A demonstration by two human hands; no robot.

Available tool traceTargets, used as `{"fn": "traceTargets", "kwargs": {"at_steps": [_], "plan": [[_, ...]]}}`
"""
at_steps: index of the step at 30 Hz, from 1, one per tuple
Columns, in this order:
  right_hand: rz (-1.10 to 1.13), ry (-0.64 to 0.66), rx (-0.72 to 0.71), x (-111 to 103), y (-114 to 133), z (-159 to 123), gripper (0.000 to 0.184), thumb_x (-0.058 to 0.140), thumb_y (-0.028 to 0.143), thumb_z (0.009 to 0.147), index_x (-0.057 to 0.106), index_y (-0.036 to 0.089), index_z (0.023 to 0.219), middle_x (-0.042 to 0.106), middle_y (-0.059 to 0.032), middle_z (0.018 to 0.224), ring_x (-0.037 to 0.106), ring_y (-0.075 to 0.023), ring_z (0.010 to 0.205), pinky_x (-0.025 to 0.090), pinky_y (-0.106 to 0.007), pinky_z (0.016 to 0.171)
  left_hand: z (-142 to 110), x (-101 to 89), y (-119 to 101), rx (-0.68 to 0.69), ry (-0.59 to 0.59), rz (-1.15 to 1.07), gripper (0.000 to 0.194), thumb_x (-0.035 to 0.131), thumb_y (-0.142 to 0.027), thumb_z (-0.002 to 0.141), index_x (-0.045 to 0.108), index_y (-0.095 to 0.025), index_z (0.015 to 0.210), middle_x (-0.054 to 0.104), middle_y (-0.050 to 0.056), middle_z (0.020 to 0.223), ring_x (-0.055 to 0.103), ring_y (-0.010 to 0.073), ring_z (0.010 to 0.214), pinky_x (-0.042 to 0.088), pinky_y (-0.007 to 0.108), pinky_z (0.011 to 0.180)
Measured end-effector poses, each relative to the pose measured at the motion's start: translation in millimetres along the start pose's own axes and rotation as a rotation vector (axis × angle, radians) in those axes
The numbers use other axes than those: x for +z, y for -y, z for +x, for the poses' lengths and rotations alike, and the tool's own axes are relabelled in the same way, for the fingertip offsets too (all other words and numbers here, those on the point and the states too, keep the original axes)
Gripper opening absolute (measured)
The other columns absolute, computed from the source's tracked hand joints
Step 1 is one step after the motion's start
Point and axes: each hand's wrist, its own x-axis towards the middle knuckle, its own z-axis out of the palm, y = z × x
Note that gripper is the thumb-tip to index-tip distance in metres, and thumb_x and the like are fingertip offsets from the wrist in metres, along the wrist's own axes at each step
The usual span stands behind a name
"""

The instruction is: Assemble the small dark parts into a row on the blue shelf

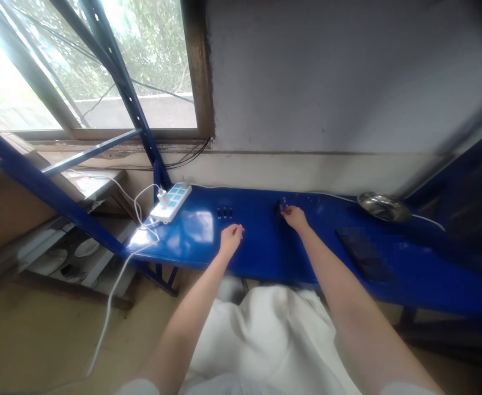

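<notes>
My right hand (295, 217) is over the blue table, thumb and fingertips closed at a small dark object (282, 204) with a bluish, shiny part; its kind is too small to tell. My left hand (231, 238) hovers near the table's front edge with fingertips pinched together. Whatever may be between them is hidden. Beyond the left hand, three small black pieces with pale ends (225, 213) lie side by side in a short row. A few tiny bits (310, 198) lie behind my right hand, towards the wall.
A white power strip (177, 198) with a plugged-in white adapter (163, 196) lies at the table's left end, its cable hanging to the floor. To the right are a shiny metal dish (383, 206) and a dark flat blurred object (362, 252). Blue metal posts (119, 77) rise at left.
</notes>
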Motion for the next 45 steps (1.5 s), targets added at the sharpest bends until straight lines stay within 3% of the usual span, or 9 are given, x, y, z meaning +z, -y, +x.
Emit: {"fn": "traceTargets", "kwargs": {"at_steps": [6,17,20,26,32,37,42,45], "plan": [[-0.047,-0.028,0.037,6,3,4,0.019,0.058,0.021,0.075,0.067,0.011,0.088,0.068,-0.0133,0.088,0.063,-0.0219,0.083,0.045,-0.026,0.068,0,-0.4,0,0.001,0.007,0.001,0.034,0.040,-0.041,0.082,0.063,-0.016,0.077,0.055,0.000,0.059,0.050,0.0096,0.052,0.039,0.022,0.053],[-0.111,-0.043,0.054,8,3,3,0.022,0.059,0.030,0.074,0.070,0.014,0.083,0.068,-0.0110,0.081,0.063,-0.0214,0.077,0.044,-0.026,0.063,-3,-1.0,-5,0.045,-0.022,0.030,0.034,0.039,-0.040,0.084,0.062,-0.015,0.079,0.055,0.001,0.061,0.051,0.0104,0.055,0.040,0.022,0.055],[-0.109,-0.039,0.055,7,5,1,0.023,0.059,0.031,0.074,0.070,0.014,0.085,0.068,-0.0106,0.082,0.063,-0.0215,0.078,0.044,-0.026,0.063,-4,1.7,-7,0.120,-0.106,0.043,0.029,0.042,-0.036,0.084,0.058,-0.015,0.097,0.057,0.002,0.070,0.052,0.0109,0.061,0.043,0.023,0.060],[-0.117,-0.002,0.069,4,8,2,0.028,0.063,0.031,0.071,0.068,0.012,0.092,0.068,-0.0115,0.089,0.063,-0.0219,0.082,0.046,-0.027,0.066,0,3.7,-4,0.186,-0.238,0.259,0.043,0.039,-0.025,0.086,0.040,-0.015,0.127,0.059,0.006,0.083,0.057,0.0151,0.071,0.046,0.028,0.070],[-0.030,0.068,0.102,-8,5,-8,0.037,0.065,0.030,0.068,0.065,0.008,0.098,0.068,-0.0120,0.088,0.064,-0.0209,0.082,0.047,-0.026,0.069,12,-4.3,-13,0.144,-0.061,0.606,0.060,0.031,-0.025,0.089,0.008,-0.016,0.144,0.063,0.014,0.095,0.062,0.0224,0.076,0.046,0.031,0.068],[0.053,-0.017,0.057,-19,6,-37,0.029,0.057,0.030,0.074,0.065,0.012,0.096,0.068,-0.0106,0.092,0.063,-0.0214,0.086,0.047,-0.029,0.074,24,-2.9,-23,0.051,0.019,0.755,0.062,0.026,-0.025,0.091,-0.005,-0.013,0.143,0.064,0.014,0.092,0.063,0.0230,0.075,0.046,0.031,0.067],[0.227,-0.055,-0.120,-25,20,-69,0.027,0.051,0.032,0.077,0.065,0.016,0.093,0.068,-0.0075,0.087,0.063,-0.0183,0.081,0.048,-0.030,0.073,36,0.5,-25,-0.026,0.054,0.830,0.058,0.024,-0.024,0.092,-0.002,-0.011,0.143,0.065,0.015,0.091,0.064,0.0225,0.081,0.046,0.030,0.070],[0.303,-0.012,-0.181,-32,34,-83,0.028,0.051,0.034,0.078,0.065,0.016,0.094,0.067,-0.0070,0.086,0.062,-0.0166,0.075,0.049,-0.030,0.071,43,1.1,-20,-0.005,0.023,0.853,0.053,0.025,-0.020,0.092,0.011,-0.011,0.142,0.063,0.017,0.097,0.063,0.0219,0.085,0.046,0.030,0.073]]}}
